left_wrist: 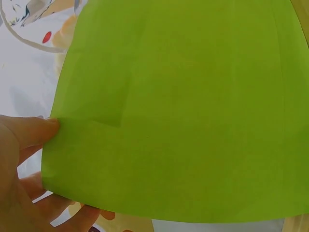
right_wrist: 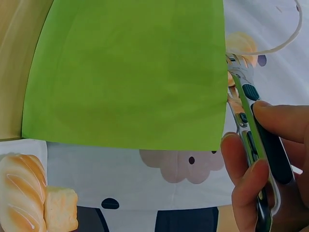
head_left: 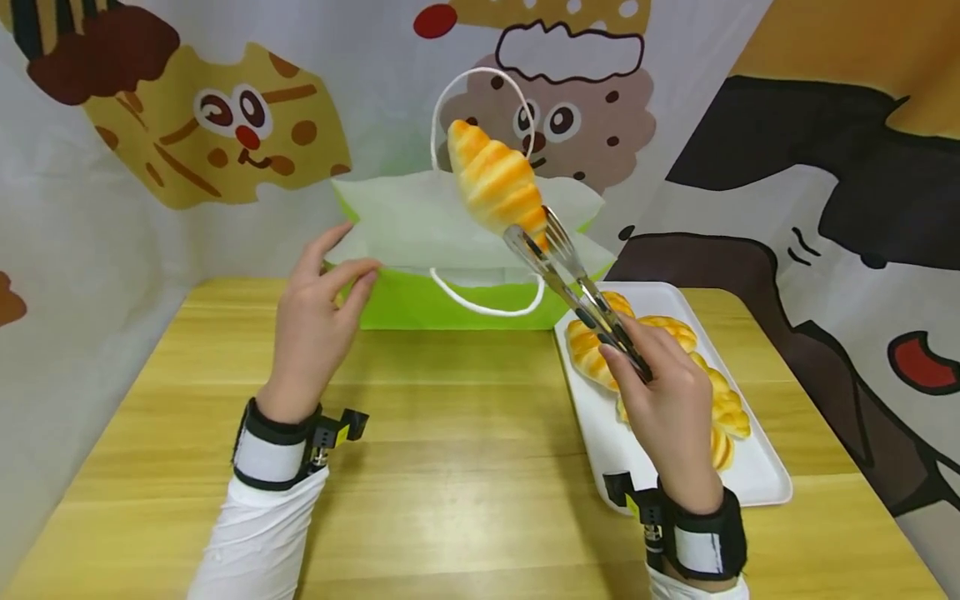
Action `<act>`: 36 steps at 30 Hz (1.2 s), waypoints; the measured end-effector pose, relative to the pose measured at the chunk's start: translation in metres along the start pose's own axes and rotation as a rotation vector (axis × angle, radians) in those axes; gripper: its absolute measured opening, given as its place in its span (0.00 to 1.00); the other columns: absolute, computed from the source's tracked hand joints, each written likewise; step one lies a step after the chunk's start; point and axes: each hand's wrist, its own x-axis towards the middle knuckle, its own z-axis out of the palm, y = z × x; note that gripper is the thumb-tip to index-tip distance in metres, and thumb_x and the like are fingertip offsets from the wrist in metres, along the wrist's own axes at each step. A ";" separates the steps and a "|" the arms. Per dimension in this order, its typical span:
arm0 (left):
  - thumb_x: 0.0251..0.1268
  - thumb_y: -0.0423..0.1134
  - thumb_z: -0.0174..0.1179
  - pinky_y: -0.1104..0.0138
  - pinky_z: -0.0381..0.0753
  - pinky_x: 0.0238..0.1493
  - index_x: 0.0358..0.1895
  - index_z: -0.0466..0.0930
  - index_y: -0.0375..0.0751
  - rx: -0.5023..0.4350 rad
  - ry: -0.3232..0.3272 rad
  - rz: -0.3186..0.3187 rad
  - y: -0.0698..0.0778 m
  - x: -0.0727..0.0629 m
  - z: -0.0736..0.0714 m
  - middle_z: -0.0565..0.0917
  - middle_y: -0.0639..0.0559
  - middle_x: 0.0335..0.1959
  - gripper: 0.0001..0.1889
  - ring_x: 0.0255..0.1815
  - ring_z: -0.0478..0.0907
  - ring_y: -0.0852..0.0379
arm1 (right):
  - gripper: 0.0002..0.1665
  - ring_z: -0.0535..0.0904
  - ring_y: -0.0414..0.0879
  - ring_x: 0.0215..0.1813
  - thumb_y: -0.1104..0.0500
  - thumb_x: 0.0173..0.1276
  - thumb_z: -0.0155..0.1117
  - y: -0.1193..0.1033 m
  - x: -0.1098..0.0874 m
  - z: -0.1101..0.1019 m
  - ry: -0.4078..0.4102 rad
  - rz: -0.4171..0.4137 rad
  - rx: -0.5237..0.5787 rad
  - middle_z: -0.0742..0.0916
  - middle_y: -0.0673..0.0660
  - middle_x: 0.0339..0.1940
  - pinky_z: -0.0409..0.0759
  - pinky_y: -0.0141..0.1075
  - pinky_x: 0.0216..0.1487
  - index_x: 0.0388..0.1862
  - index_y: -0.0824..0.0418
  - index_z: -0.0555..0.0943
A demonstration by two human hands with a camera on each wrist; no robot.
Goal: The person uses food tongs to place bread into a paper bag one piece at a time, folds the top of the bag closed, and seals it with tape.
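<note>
A green paper bag [head_left: 405, 304] with a white inside and white cord handles stands at the back of the table, its mouth spread. My left hand [head_left: 318, 304] pinches the bag's left rim, thumb on the outer face in the left wrist view. My right hand [head_left: 675, 400] grips metal food tongs [head_left: 592, 312] with dark handle pads. Between the tongs' tips a croissant [head_left: 495, 179] is held by its lower end, tilted, above the bag's mouth. In the right wrist view the bag [right_wrist: 125, 72] partly hides the tongs and croissant.
Right of the bag lies a white tray [head_left: 600, 446] with several breads [head_left: 727, 408], partly under my right hand. All stand on a wooden table [head_left: 450, 500]. A cartoon-printed cloth [head_left: 225, 167] hangs behind and at the sides.
</note>
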 end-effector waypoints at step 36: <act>0.69 0.33 0.63 0.49 0.78 0.52 0.45 0.87 0.31 -0.001 0.002 -0.001 0.004 -0.001 0.001 0.74 0.40 0.70 0.09 0.63 0.76 0.38 | 0.27 0.74 0.45 0.30 0.62 0.60 0.76 0.002 -0.002 -0.002 -0.048 0.079 -0.029 0.87 0.62 0.40 0.62 0.24 0.30 0.59 0.63 0.83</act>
